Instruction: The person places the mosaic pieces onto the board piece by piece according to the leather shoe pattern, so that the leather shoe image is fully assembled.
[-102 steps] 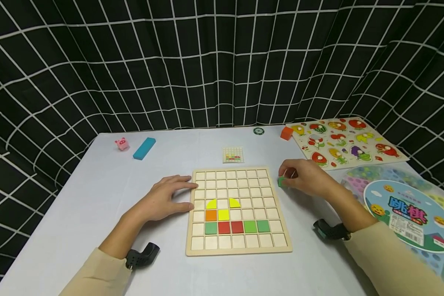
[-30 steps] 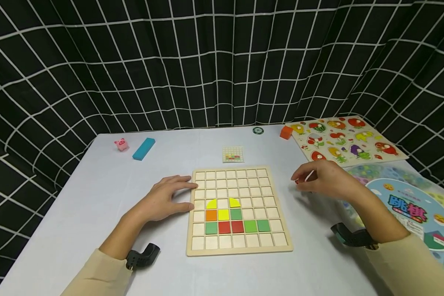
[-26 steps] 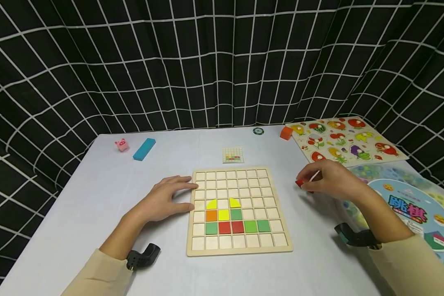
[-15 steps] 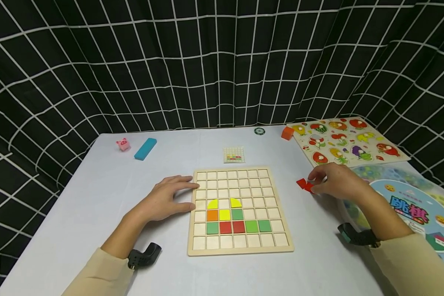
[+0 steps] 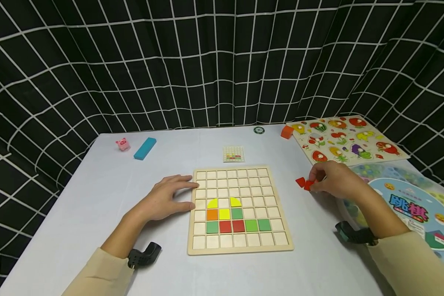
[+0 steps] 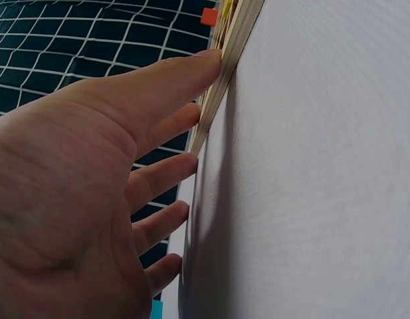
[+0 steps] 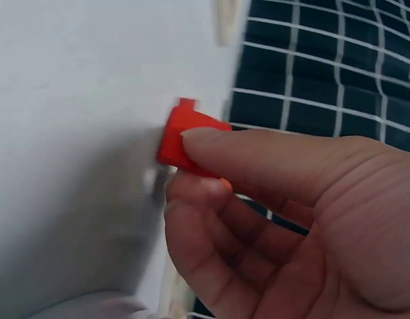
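Observation:
My left hand (image 5: 165,198) lies with fingers spread along the left edge of a wooden grid board (image 5: 239,249), its thumb and index finger touching the rim. In the left wrist view its fingers (image 6: 166,179) are extended. Set into the board are green, red, orange and yellow square tiles, plus two yellow rounded pieces (image 5: 235,202). To the right of the board, my right hand (image 5: 334,179) pinches a red tile (image 7: 181,136) between thumb and fingertips, low over the table. Another small red tile (image 5: 300,182) lies just left of it.
A small pattern card (image 5: 233,154) lies behind the board, with a round green chip (image 5: 259,130) and an orange block (image 5: 287,132) farther back. A fruit puzzle board (image 5: 349,142) and a large round game package (image 5: 410,213) occupy the right. At back left are a pink pig (image 5: 123,144) and blue block (image 5: 145,149).
The green tile that my right hand held now sits in the board beside the yellow square. That hand has moved right and now pinches a red tile. My left hand has stayed put.

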Motion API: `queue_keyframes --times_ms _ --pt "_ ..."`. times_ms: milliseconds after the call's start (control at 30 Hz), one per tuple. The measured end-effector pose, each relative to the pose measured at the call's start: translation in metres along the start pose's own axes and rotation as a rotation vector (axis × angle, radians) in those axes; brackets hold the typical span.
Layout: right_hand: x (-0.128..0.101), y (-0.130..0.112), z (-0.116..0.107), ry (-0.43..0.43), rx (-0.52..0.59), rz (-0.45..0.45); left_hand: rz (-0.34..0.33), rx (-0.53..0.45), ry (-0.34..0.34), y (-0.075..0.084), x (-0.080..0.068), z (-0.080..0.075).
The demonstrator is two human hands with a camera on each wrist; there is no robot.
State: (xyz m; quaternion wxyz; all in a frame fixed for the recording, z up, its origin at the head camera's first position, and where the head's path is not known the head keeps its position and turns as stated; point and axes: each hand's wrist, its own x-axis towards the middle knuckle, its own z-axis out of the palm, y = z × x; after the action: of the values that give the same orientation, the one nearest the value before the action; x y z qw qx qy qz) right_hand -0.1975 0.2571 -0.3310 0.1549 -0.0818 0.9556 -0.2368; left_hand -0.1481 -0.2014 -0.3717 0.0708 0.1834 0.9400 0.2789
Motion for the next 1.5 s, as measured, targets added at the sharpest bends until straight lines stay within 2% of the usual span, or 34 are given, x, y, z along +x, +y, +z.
queue_keyframes --times_ms 100,200,367,467,667,833,1167,1500 --pt "-0.002 -0.007 -0.001 0.008 0.090 -0.019 0.001 0.000 -0.001 0.000 0.000 0.000" --pt "-0.003 -0.021 0.003 0.000 0.171 -0.074 0.003 0.002 -0.001 0.000 0.000 0.000" --pt "-0.003 -0.052 0.021 -0.083 0.305 -0.192 0.004 0.005 -0.006 0.001 0.003 0.002" --pt "-0.003 -0.070 0.033 -0.129 0.332 -0.251 -0.010 0.001 -0.013 0.002 0.004 0.002" --pt "-0.004 -0.097 0.056 -0.211 0.303 -0.312 -0.010 0.002 -0.009 0.002 0.004 0.002" --pt "-0.004 -0.107 0.068 -0.237 0.286 -0.333 -0.025 0.003 -0.008 0.001 0.003 0.002" --pt "-0.010 -0.115 0.080 -0.128 0.138 -0.326 -0.031 0.000 -0.006 0.000 0.001 0.002" --pt "-0.011 -0.118 0.082 -0.078 0.112 -0.319 -0.026 -0.003 -0.002 0.000 0.002 0.001"
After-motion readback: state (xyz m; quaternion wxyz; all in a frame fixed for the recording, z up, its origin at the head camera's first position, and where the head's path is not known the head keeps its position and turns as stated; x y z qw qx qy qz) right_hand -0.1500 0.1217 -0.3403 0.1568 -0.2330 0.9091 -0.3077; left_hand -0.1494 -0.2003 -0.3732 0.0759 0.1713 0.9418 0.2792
